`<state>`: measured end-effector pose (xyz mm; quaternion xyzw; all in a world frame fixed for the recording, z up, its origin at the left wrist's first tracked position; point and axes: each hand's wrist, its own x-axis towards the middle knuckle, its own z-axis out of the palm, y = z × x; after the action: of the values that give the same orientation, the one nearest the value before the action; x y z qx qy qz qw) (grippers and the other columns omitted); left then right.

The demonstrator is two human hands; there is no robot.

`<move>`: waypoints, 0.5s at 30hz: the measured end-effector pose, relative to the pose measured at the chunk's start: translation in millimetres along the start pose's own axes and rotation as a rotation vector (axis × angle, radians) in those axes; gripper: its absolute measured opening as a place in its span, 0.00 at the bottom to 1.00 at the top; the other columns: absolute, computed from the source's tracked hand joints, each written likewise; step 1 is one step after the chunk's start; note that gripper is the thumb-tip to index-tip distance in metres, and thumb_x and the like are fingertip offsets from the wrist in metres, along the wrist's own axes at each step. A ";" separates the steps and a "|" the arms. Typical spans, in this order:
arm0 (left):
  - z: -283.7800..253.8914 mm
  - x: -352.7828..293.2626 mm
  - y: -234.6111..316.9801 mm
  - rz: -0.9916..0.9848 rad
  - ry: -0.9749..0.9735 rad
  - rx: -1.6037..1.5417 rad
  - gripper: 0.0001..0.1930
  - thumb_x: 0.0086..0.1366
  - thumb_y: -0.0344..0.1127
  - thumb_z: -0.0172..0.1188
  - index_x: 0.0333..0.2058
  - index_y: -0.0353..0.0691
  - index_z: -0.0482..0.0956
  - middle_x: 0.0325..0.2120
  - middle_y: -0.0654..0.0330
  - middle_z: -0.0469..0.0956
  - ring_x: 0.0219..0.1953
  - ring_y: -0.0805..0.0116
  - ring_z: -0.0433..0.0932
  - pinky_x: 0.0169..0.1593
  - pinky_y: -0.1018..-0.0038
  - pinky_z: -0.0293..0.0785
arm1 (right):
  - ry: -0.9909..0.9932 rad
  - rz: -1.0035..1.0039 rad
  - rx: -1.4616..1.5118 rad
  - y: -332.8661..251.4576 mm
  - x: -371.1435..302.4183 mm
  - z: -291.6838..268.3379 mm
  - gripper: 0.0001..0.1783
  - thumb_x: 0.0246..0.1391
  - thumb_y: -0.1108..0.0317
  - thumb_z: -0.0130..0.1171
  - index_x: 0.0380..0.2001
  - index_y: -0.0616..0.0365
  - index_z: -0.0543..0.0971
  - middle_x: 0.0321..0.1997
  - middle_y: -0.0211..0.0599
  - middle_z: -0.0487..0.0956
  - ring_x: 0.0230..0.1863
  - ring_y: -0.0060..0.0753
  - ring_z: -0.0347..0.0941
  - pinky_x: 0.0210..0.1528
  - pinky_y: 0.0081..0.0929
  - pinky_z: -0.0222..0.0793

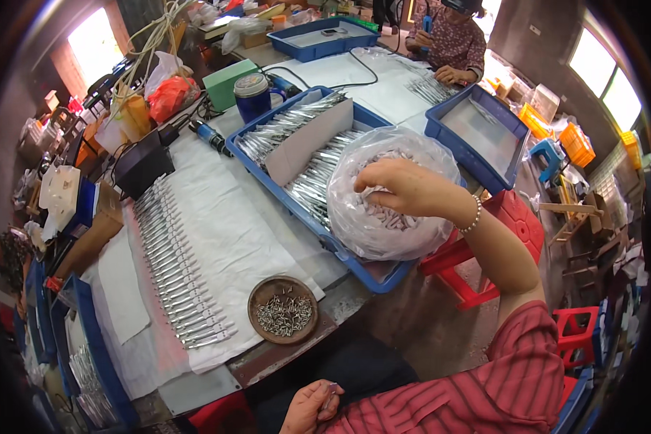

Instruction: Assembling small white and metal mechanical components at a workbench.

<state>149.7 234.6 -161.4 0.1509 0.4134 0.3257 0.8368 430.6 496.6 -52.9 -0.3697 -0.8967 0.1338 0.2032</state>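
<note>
My right hand [405, 186], a beaded bracelet at its wrist, is over a clear plastic bag [430, 235]. Its fingers are curled, and anything between them is hidden. Inside the bag lie many small pale pink pieces [390, 219]. The bag rests on the near end of a blue tray [282, 199] filled with slim silver metal pieces [315, 177], split by a cardboard divider [307, 145]. Low in front of my body, my left hand [312, 409] is closed on a small pinkish piece [331, 390].
A long row of slim silver pieces [177, 264] lies on white cloth. The round wooden bowl [252, 307] near the table edge holds tiny metal parts. Behind stand a blue mug [253, 101] and an empty-looking blue tray [477, 137]. A co-worker [452, 43] sits across; a red stool [521, 224] stands right.
</note>
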 end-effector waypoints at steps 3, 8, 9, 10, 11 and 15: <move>0.1 -0.5 -0.9 0.002 -0.008 -0.014 0.12 0.67 0.37 0.47 0.31 0.33 0.72 0.13 0.67 0.62 0.11 0.82 0.53 0.16 0.85 0.49 | -0.071 0.068 0.037 4.7 0.8 2.9 0.06 0.43 0.74 0.54 0.28 0.64 0.73 0.30 0.47 0.76 0.35 0.48 0.72 0.39 0.36 0.66; -4.4 0.6 -2.8 0.005 -0.007 -0.027 0.12 0.67 0.37 0.47 0.31 0.33 0.72 0.13 0.68 0.61 0.11 0.83 0.53 0.15 0.85 0.48 | -0.150 0.056 0.025 0.1 -0.5 -7.5 0.07 0.42 0.76 0.54 0.29 0.64 0.73 0.30 0.46 0.74 0.36 0.48 0.71 0.40 0.37 0.66; -5.4 -0.9 -2.8 -0.023 -0.012 -0.045 0.13 0.67 0.39 0.46 0.32 0.33 0.72 0.13 0.67 0.62 0.11 0.82 0.54 0.15 0.85 0.49 | -0.167 0.051 0.026 -1.4 -0.9 -7.5 0.07 0.42 0.76 0.54 0.29 0.64 0.73 0.31 0.45 0.74 0.36 0.47 0.71 0.41 0.37 0.66; -5.9 -1.0 -2.6 -0.050 -0.024 -0.064 0.15 0.68 0.41 0.45 0.32 0.34 0.72 0.13 0.67 0.63 0.11 0.82 0.54 0.16 0.85 0.50 | -0.185 0.048 0.018 -2.6 -0.8 -8.5 0.08 0.42 0.76 0.54 0.29 0.64 0.73 0.33 0.45 0.74 0.37 0.47 0.71 0.42 0.37 0.65; -6.6 -1.3 -2.2 -0.077 -0.037 -0.083 0.16 0.68 0.42 0.44 0.32 0.35 0.72 0.13 0.66 0.64 0.11 0.82 0.55 0.16 0.86 0.51 | -0.201 0.044 0.003 -4.0 -0.1 -7.9 0.08 0.42 0.76 0.54 0.30 0.63 0.73 0.34 0.44 0.74 0.38 0.47 0.71 0.42 0.37 0.65; -13.5 -2.3 -1.0 -0.027 -0.041 -0.060 0.12 0.67 0.38 0.47 0.33 0.33 0.72 0.14 0.67 0.63 0.12 0.83 0.54 0.17 0.85 0.49 | -0.284 0.049 -0.052 -10.0 8.7 -5.4 0.09 0.41 0.77 0.53 0.31 0.63 0.73 0.37 0.43 0.73 0.40 0.47 0.70 0.45 0.37 0.64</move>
<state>138.5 232.1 -168.9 0.1266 0.3883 0.3237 0.8535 421.4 496.4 -41.9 -0.3740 -0.9103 0.1664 0.0613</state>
